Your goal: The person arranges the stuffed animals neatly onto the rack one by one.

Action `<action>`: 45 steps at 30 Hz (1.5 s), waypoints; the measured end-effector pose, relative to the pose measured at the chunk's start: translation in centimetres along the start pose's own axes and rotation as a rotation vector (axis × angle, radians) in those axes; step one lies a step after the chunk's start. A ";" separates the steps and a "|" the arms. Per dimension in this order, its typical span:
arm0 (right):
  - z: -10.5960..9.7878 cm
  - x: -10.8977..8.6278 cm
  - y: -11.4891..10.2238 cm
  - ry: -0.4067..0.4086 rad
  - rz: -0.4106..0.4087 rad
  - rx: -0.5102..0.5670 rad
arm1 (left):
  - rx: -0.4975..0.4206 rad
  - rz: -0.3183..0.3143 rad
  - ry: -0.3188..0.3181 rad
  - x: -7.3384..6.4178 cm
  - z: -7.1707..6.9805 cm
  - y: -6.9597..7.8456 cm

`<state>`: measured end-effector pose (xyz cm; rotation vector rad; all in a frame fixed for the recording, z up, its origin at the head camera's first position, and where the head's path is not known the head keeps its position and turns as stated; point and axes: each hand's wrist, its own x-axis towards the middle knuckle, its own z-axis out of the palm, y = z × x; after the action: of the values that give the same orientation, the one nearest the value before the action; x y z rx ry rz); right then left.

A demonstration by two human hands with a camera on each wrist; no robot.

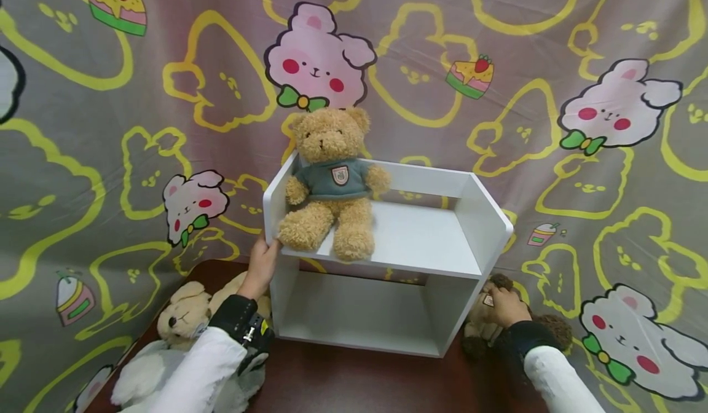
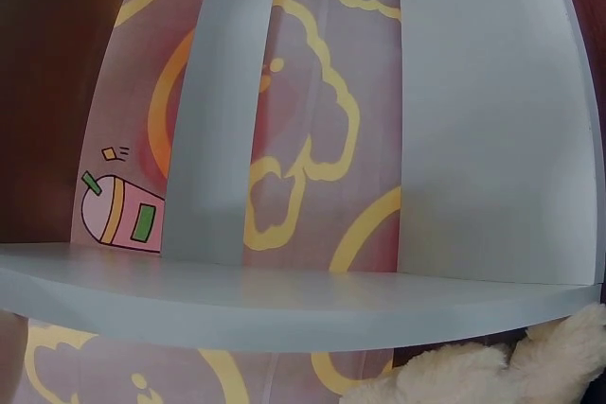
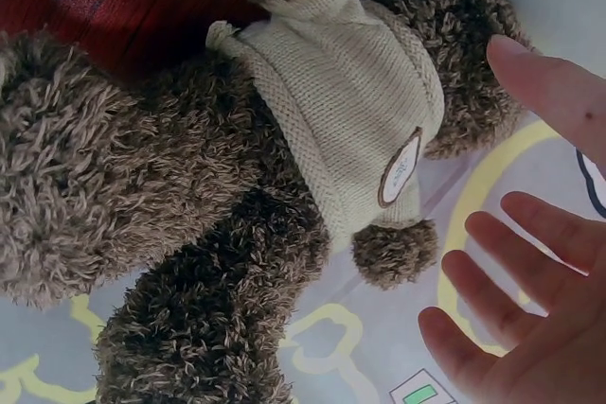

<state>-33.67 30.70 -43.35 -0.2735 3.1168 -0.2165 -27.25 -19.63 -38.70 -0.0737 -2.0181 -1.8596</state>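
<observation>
My left hand (image 1: 262, 270) grips the left side panel of a white two-tier shelf (image 1: 426, 232), just below the upper board; in the left wrist view only a sliver of the hand shows at the lower left edge. A light brown teddy bear (image 1: 326, 182) in a blue-grey sweater sits upright at the left of the upper board. On the shelf's right, my right hand (image 3: 530, 272) reaches to a dark brown teddy bear (image 3: 350, 92) in a cream knitted sweater. Its fingers are spread apart beside the bear's head and chest in the right wrist view.
Left of the shelf, a cream plush dog (image 1: 185, 318) and other plush toys lie on the dark red-brown table (image 1: 343, 376). A patterned curtain (image 1: 415, 44) hangs close behind and on both sides. Another brown furry part (image 1: 555, 330) shows beyond my right wrist.
</observation>
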 end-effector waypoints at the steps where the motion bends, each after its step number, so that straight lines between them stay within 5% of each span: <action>1: 0.1 0.1 0.1 -0.007 0.010 -0.002 | 0.001 0.000 0.000 0.0 0.0 0.0; 28: 2.8 1.4 0.0 -0.040 0.218 0.173 | 0.008 -0.005 -0.009 0.1 -0.2 0.4; 45: 5.3 1.9 0.5 0.003 0.226 0.201 | 0.016 0.005 -0.002 -0.2 -0.2 0.5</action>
<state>-35.54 30.10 -48.69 0.0809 3.0611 -0.5203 -26.92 -19.69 -38.25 -0.0770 -2.0318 -1.8410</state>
